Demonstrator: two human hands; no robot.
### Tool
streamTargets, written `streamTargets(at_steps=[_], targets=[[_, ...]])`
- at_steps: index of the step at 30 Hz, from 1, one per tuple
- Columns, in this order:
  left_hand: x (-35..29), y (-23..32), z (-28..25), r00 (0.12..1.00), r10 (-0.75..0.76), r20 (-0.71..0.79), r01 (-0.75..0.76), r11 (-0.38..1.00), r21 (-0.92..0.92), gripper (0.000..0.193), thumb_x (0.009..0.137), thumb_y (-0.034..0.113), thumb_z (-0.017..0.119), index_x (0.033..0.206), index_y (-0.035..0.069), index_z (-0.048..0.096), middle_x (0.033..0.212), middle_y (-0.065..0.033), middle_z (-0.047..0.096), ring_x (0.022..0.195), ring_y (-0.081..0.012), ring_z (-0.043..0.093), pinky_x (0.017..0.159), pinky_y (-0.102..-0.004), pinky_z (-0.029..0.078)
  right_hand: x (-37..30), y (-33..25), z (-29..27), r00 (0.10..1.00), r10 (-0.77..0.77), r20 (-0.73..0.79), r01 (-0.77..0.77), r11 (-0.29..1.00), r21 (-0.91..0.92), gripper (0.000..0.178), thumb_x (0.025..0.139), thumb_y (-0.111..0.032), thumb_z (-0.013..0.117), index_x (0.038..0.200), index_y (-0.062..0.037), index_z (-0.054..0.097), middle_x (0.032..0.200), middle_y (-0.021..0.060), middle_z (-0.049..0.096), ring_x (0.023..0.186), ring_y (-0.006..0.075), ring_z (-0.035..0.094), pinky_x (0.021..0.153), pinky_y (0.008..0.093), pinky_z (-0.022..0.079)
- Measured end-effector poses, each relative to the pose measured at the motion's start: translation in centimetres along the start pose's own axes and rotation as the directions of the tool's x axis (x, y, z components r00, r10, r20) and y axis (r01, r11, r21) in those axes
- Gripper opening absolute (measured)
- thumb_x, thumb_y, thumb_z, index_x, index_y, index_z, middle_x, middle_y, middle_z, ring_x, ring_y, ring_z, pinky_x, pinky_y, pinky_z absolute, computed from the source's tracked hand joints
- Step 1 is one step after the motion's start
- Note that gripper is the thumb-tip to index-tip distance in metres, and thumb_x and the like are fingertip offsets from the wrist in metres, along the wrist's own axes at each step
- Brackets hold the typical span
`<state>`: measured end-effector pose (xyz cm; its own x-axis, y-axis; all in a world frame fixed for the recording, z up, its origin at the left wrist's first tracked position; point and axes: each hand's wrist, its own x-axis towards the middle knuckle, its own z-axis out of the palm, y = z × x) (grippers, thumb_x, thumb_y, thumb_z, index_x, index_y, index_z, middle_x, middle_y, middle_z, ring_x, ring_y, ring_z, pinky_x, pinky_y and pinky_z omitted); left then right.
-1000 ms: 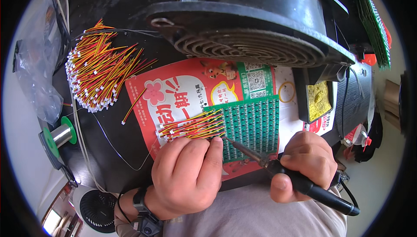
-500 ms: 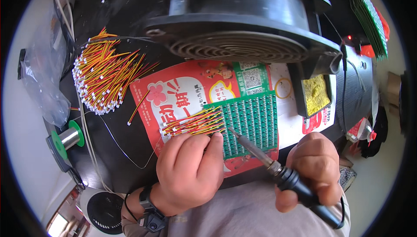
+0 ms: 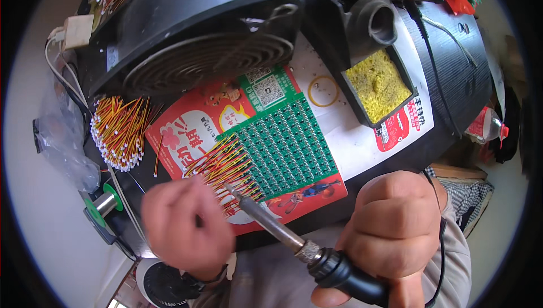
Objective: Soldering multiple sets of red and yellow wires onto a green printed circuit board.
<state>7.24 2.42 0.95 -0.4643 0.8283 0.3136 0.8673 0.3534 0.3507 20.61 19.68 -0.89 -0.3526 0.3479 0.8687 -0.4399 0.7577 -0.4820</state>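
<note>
My right hand (image 3: 396, 231) is closed round the black handle of a soldering iron (image 3: 274, 226), whose tip points up and left over the lower part of a row of red and yellow wires (image 3: 229, 158). These wires run from the left side of a green circuit board panel (image 3: 288, 150). Lower left of the wires, my left hand (image 3: 189, 226) is curled and smeared by motion; whether its fingers hold anything cannot be made out. A spool of solder wire (image 3: 104, 205) stands at the far left, with its strand leading toward my left hand.
A black round fan (image 3: 209, 62) stands behind the board. To its right is an iron stand (image 3: 370, 25) with a yellow sponge (image 3: 378, 85). A bundle of connector wires (image 3: 121, 133) lies at the left. Red printed paper (image 3: 317, 195) lies under the board.
My left hand has drawn back from the wire ends, down and left. The iron's tip has left the board's edge and shifted left over the wires. The whole view has turned and shifted.
</note>
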Motion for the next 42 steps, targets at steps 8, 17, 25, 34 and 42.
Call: streamTargets(at_steps=[8,17,25,34,42], targets=[[-0.8,-6.1,-3.7,0.835,-0.544,0.081,0.547,0.837,-0.024,0.021,0.079,-0.007,0.069,0.1,-0.005,0.07,0.092,-0.0105,0.065,0.075,-0.015,0.058,0.068,-0.0276,0.047,0.2,-0.3,-0.2,0.999,0.023,-0.036,-0.022,0.999,0.033,0.044,0.087,-0.02,0.076,0.122,-0.0352,0.053,0.075,0.0036,0.056,0.056,0.0151,0.05,0.043,0.0279,0.034],[-0.6,-6.6,-2.9,0.799,-0.589,0.12,0.595,0.804,-0.01,0.018,0.081,-0.007,0.067,0.1,-0.006,0.067,0.091,-0.0094,0.065,0.074,-0.0128,0.059,0.069,-0.0256,0.049,0.9,-0.2,0.1,0.997,0.017,-0.082,-0.012,0.998,0.054,0.063,0.088,-0.007,0.073,0.132,-0.0489,0.053,0.075,0.005,0.056,0.056,0.0167,0.05,0.043,0.0285,0.034],[-0.6,-6.2,-2.9,0.776,-0.62,0.111,0.63,0.763,-0.144,0.023,0.085,-0.01,0.061,0.108,-0.007,0.064,0.092,-0.007,0.063,0.081,-0.0102,0.059,0.076,-0.024,0.049,0.8,-0.4,0.0,0.998,0.016,-0.067,-0.012,0.998,0.065,0.068,0.09,-0.009,0.073,0.138,-0.0528,0.051,0.074,0.0044,0.056,0.056,0.0166,0.05,0.044,0.0292,0.035],[-0.4,-2.5,-2.3,0.881,-0.471,-0.044,0.279,0.592,-0.756,0.011,0.082,-0.011,0.054,0.09,-0.004,0.056,0.085,-0.0124,0.054,0.07,-0.0142,0.051,0.063,-0.025,0.043,0.8,1.5,-1.4,0.951,-0.284,0.118,0.262,0.949,0.173,0.068,0.09,-0.015,0.074,0.143,-0.0496,0.047,0.071,0.0046,0.054,0.056,0.0167,0.049,0.044,0.027,0.036],[-1.6,-0.2,-1.1,0.903,-0.363,0.229,0.396,0.496,-0.773,0.013,0.085,0.001,0.074,0.095,-0.002,0.066,0.087,-0.0132,0.064,0.064,-0.0118,0.054,0.054,-0.0221,0.04,0.4,0.2,-2.4,0.937,0.249,0.243,-0.269,0.962,0.05,0.032,0.074,-0.015,0.082,0.087,0.0031,0.059,0.058,0.0049,0.054,0.044,0.0169,0.047,0.038,0.0287,0.035]])
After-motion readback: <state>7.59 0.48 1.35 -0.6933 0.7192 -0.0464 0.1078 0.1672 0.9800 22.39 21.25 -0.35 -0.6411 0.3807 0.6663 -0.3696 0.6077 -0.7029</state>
